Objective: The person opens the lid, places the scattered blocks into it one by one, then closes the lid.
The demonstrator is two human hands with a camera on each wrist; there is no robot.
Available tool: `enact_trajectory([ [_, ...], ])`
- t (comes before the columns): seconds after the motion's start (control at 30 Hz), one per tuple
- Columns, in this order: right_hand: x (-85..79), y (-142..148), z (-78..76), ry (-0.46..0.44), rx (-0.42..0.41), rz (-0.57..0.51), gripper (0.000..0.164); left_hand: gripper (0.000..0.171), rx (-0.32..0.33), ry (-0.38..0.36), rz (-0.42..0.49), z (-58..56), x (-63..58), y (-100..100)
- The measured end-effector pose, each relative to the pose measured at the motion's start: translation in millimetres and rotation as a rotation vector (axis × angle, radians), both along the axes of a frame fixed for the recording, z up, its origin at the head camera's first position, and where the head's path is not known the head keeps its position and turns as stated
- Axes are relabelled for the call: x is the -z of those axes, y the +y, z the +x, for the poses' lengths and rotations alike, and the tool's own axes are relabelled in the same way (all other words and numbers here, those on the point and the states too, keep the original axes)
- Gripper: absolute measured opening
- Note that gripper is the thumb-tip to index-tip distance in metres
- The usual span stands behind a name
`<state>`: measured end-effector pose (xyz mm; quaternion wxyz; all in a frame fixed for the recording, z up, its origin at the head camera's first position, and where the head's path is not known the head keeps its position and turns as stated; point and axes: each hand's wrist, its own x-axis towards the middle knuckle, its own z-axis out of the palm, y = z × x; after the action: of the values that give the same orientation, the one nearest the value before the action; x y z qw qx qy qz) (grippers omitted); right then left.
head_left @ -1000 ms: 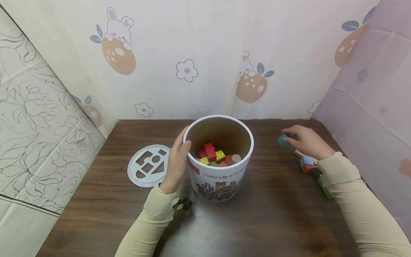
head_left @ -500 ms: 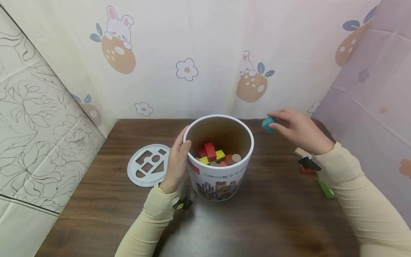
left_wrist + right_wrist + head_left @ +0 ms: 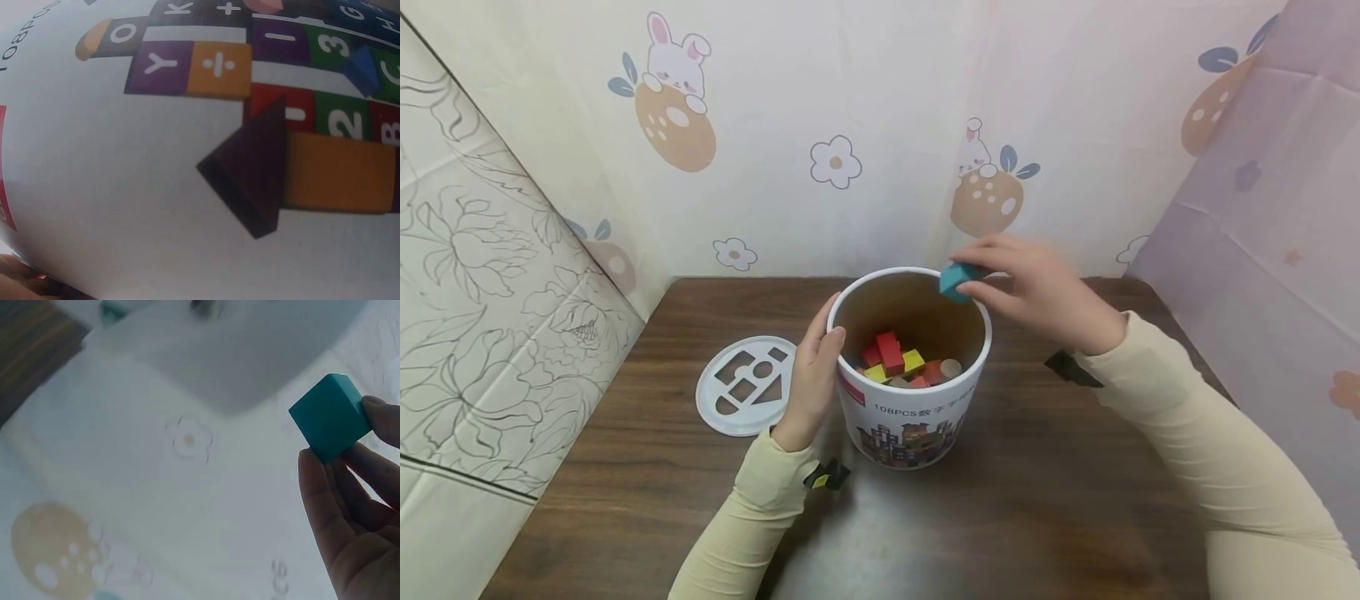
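My right hand (image 3: 1037, 287) pinches a teal block (image 3: 957, 282) between thumb and fingers, over the right rim of a white printed bucket (image 3: 902, 417). In the right wrist view the teal block (image 3: 331, 417) shows as a small cube at the fingertips. My left hand (image 3: 811, 375) grips the bucket's left rim, thumb over the edge. Inside the bucket lie red, yellow and round wooden blocks (image 3: 891, 354). The bucket's printed side (image 3: 125, 187) fills the left wrist view, with a bit of the left hand (image 3: 25, 281) at the corner.
A white lid (image 3: 747, 386) with shaped cutouts lies on the brown wooden table (image 3: 647, 475), left of the bucket. A patterned cloth wall (image 3: 887, 100) stands right behind the table. My right forearm (image 3: 1217, 433) spans the table's right side.
My right hand has moved left and up from the table's right side to the bucket's rim, carrying the teal block. The left hand and bucket stay in place.
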<state>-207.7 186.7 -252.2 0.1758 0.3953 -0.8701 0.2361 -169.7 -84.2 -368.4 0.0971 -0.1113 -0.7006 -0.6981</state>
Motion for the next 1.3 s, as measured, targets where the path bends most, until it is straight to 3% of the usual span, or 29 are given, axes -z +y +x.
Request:
enact_trajectory([
  [0.17, 5.6, -25.3, -1.1, -0.067, -0.114, 0.034, 0.043, 0.049, 0.004, 0.008, 0.005, -0.3, -0.6, 0.3],
  [0.37, 7.7, -46.4, 2.5, -0.159, -0.148, 0.135, 0.043, 0.05, 0.011, 0.015, -0.004, -0.2, -0.9, 0.6],
  [0.57, 8.1, -55.8, 6.1, -0.214, -0.161, 0.245, 0.044, 0.051, 0.022, 0.022, 0.002, 0.1, -0.9, 0.6],
  [0.77, 9.7, -60.9, 6.6, -0.213, -0.155, 0.299, 0.042, 0.052, 0.021, 0.016, 0.008, 0.7, -1.2, 0.7],
  [1.3, 11.1, -49.5, 6.8, -0.234, -0.132, 0.29, 0.037, 0.05, 0.014, 0.008, 0.001, -0.6, 0.0, 0.8],
])
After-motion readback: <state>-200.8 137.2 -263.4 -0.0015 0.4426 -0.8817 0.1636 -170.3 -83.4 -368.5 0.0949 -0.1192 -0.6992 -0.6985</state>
